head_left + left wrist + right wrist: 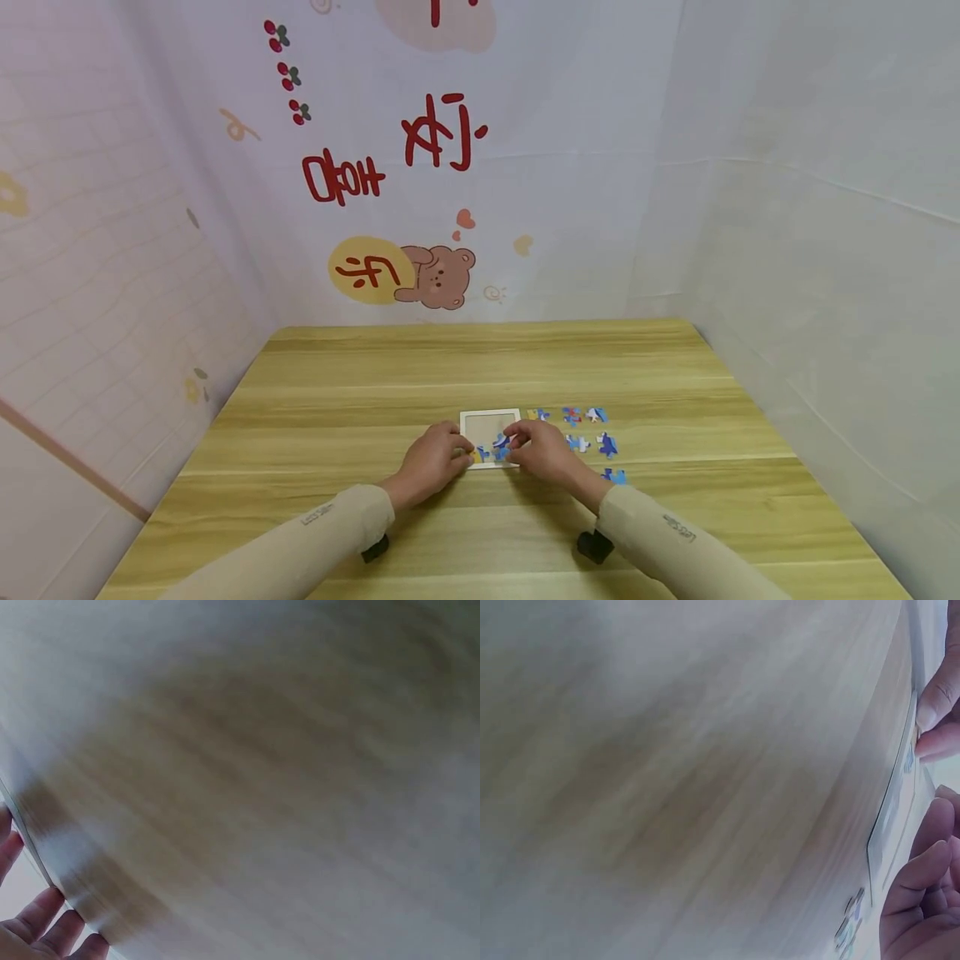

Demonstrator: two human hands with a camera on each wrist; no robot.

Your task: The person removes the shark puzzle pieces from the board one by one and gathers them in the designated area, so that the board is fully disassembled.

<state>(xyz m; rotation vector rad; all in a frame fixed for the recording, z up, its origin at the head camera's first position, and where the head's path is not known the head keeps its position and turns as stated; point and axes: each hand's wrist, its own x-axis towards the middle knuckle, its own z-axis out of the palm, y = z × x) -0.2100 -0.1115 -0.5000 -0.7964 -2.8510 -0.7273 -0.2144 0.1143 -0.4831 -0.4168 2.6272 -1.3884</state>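
A small white-edged puzzle frame [490, 412] lies on the table between the hands. Inside it, along the near side, are a yellow-and-blue puzzle piece [478, 454] and a blue puzzle piece [501, 446]. My left hand [431, 460] rests its fingertips at the frame's left edge, by the yellow-and-blue piece; its fingers [41, 911] lie extended in the left wrist view. At the right side, my right hand [546, 450] reaches over the edge, its curled thumb and index finger pinching the blue piece. The right wrist view shows its bent fingers [922, 877], but not the grip itself.
Several loose puzzle pieces [607, 445] lie on the wooden table [375, 367] to the right of the frame, some close to the right hand. A patterned white curtain [570, 208] hangs behind the table and along its sides.
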